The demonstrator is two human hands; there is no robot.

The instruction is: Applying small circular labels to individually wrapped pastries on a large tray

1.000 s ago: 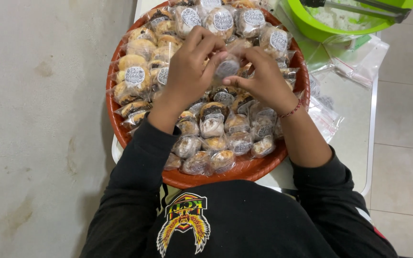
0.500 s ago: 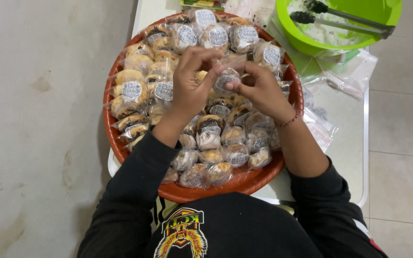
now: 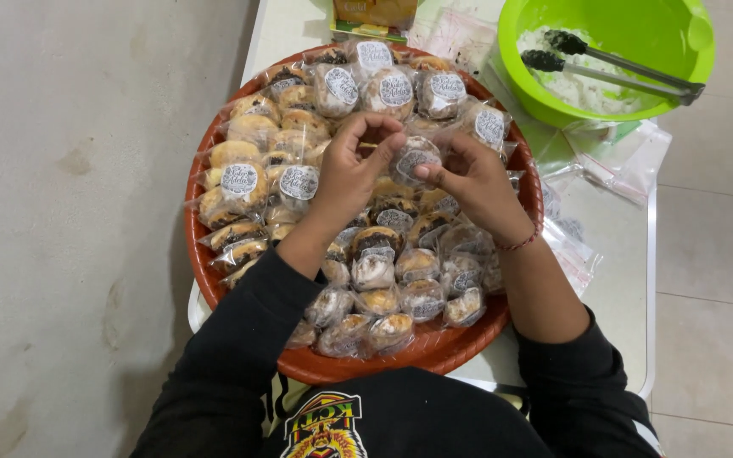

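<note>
Over a round orange tray (image 3: 214, 280), both hands hold one small pastry in a clear wrapper (image 3: 413, 161) with a round white sticker on it. My left hand (image 3: 354, 170) pinches the wrapper's left side with its fingertips. My right hand (image 3: 472, 182), with a red cord at the wrist, grips the right side. The tray is packed with several wrapped pastries (image 3: 375, 254), many bearing the same white sticker.
The tray sits on a white table (image 3: 612, 288). A green bowl (image 3: 638, 42) with white filling and black-tipped metal tongs (image 3: 612, 72) stands at the back right. Empty clear bags (image 3: 617, 157) lie beside the tray, a yellow box (image 3: 375, 13) behind it. Grey floor spreads left.
The view has shifted, so the tray sits lower in frame. Both hands stay on the same wrapped pastry, fingers working at its wrapper.
</note>
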